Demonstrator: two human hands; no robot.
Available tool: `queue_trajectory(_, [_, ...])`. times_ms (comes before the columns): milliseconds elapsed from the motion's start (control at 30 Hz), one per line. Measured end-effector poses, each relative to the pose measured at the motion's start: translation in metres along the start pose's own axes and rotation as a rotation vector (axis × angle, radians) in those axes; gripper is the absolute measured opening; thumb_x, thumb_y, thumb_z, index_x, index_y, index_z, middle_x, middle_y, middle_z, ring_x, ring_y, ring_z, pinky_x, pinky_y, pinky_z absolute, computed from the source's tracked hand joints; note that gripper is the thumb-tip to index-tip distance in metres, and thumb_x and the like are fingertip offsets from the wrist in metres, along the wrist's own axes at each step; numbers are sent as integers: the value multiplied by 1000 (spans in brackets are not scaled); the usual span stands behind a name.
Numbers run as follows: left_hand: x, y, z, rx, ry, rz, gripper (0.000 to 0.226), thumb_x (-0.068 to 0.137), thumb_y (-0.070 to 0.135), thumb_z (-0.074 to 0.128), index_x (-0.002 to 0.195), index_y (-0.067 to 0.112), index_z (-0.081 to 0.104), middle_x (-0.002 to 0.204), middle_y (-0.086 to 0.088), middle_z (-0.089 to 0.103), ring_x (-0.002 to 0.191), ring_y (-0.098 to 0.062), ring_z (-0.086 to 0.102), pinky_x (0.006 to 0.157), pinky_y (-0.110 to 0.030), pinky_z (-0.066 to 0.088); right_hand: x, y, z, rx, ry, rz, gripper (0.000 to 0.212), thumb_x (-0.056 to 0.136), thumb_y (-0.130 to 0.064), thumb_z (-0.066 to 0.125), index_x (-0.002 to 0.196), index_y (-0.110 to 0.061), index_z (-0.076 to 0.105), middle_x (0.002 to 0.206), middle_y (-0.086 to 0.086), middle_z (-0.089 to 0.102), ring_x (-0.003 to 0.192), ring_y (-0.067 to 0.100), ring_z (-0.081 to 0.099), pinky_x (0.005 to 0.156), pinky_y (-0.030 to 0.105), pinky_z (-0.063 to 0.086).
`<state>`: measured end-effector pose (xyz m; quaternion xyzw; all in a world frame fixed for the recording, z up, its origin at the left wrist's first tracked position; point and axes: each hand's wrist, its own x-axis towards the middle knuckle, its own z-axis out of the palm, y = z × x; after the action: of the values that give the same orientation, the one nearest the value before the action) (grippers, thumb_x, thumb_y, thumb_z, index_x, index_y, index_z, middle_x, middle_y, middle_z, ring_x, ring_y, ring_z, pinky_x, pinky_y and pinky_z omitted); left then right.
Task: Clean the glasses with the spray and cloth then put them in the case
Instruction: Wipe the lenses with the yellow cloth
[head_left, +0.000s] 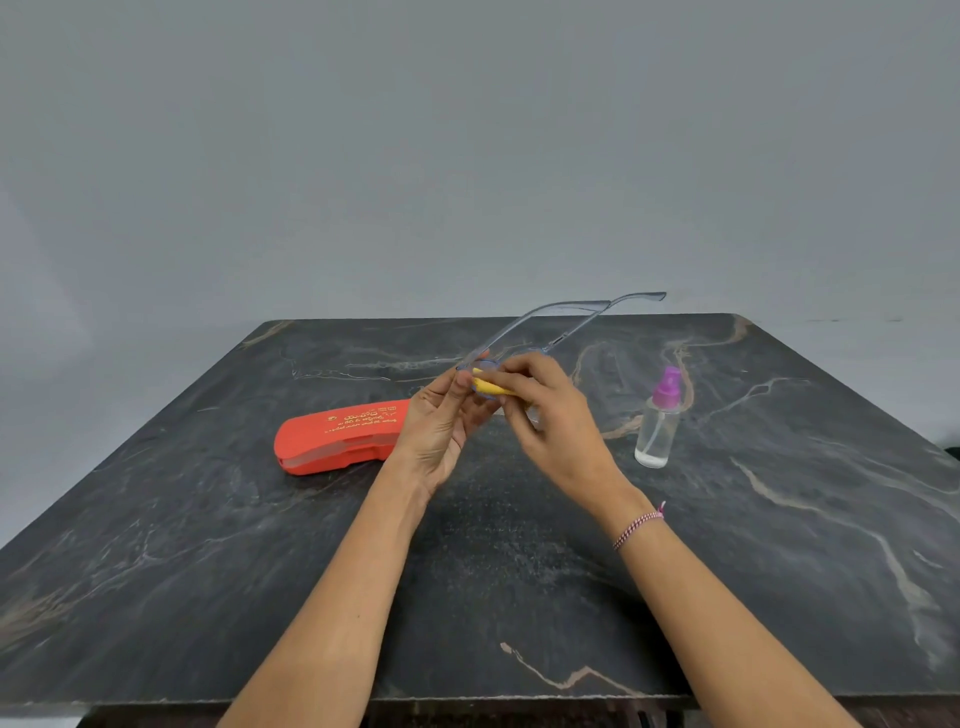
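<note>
Clear-framed glasses (550, 325) are held above the middle of the table, with both temple arms open and pointing away from me. My left hand (441, 431) grips the frame at one lens. My right hand (550, 415) pinches a small yellow cloth (491, 387) against that lens. A red glasses case (332, 434) with gold lettering lies shut on the table, left of my hands. The spray bottle (658, 421), clear with a purple nozzle, stands upright to the right.
The dark marble table (519, 571) runs from the near edge to a far edge below a plain grey wall (467, 156). A red-and-white thread band circles my right wrist.
</note>
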<state>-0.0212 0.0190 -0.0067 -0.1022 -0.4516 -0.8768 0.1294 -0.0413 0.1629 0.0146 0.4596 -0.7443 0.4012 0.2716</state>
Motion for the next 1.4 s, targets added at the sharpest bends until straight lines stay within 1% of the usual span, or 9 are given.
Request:
queue_trajectory(167, [-2, -3, 3, 7, -34, -49, 56, 50, 40, 87, 96, 11, 73, 98, -10, 71, 92, -19, 69, 73, -27, 57, 0, 5, 1, -104, 49, 43, 33, 83, 6, 58, 112, -8, 65, 100, 6, 55, 94, 17, 51, 84, 20, 43])
queue_trajectory(433, [-3, -3, 4, 6, -87, -97, 59, 46, 39, 90, 93, 7, 74, 96, -11, 72, 91, -21, 70, 73, -28, 57, 1, 0, -3, -119, 77, 16, 42, 76, 17, 53, 109, -7, 65, 102, 10, 54, 98, 11, 42, 86, 0, 31])
queue_trajectory(700, [-6, 0, 6, 7, -115, -114, 55, 44, 36, 91, 89, 10, 76, 92, -9, 74, 88, -19, 71, 70, -27, 57, 1, -7, -4, -156, 27, 15, 44, 75, 17, 51, 109, -7, 66, 101, 14, 51, 97, 11, 40, 85, -2, 28])
queue_trajectory(867, [-6, -1, 8, 60, -141, -130, 52, 46, 36, 91, 89, 11, 76, 91, -9, 74, 88, -19, 71, 73, -30, 57, 4, -8, -12, -37, 42, 104, 28, 86, 6, 47, 102, -6, 66, 103, 3, 44, 94, -28, 35, 78, 0, 36])
queue_trajectory(967, [-6, 0, 8, 54, -146, -131, 52, 46, 35, 91, 90, 12, 76, 92, -8, 74, 89, -18, 70, 72, -29, 57, 2, -13, -10, -46, 41, 52, 35, 84, -7, 38, 104, -10, 67, 103, 2, 43, 95, -11, 35, 80, -2, 34])
queue_trajectory(1033, [-7, 1, 7, 55, -141, -125, 53, 45, 35, 91, 91, 12, 76, 92, -7, 74, 88, -18, 70, 71, -28, 57, 2, -9, -6, -70, 14, 40, 38, 81, 0, 43, 107, -13, 66, 106, 9, 46, 99, 3, 36, 83, -2, 32])
queue_trajectory(1133, [-6, 1, 7, 81, -128, -123, 56, 45, 38, 91, 93, 12, 75, 93, -8, 74, 90, -19, 70, 74, -30, 57, 4, -3, -7, -111, 61, 74, 35, 79, 6, 48, 104, -8, 67, 105, 12, 46, 98, -3, 37, 83, 1, 35])
queue_trajectory(1267, [-6, 2, 8, 79, -140, -108, 55, 46, 38, 91, 93, 14, 76, 94, -7, 74, 89, -18, 70, 73, -29, 57, 3, -3, -6, -134, 78, 10, 33, 83, -5, 39, 104, -7, 65, 103, 15, 51, 97, 15, 42, 83, 0, 33])
queue_trajectory(1400, [-7, 2, 8, 91, -140, -98, 51, 48, 37, 90, 91, 14, 76, 93, -6, 74, 89, -17, 70, 72, -28, 57, 2, 0, -4, -137, 64, -20, 34, 83, -9, 38, 107, -14, 62, 103, 13, 52, 98, 16, 42, 79, 17, 42])
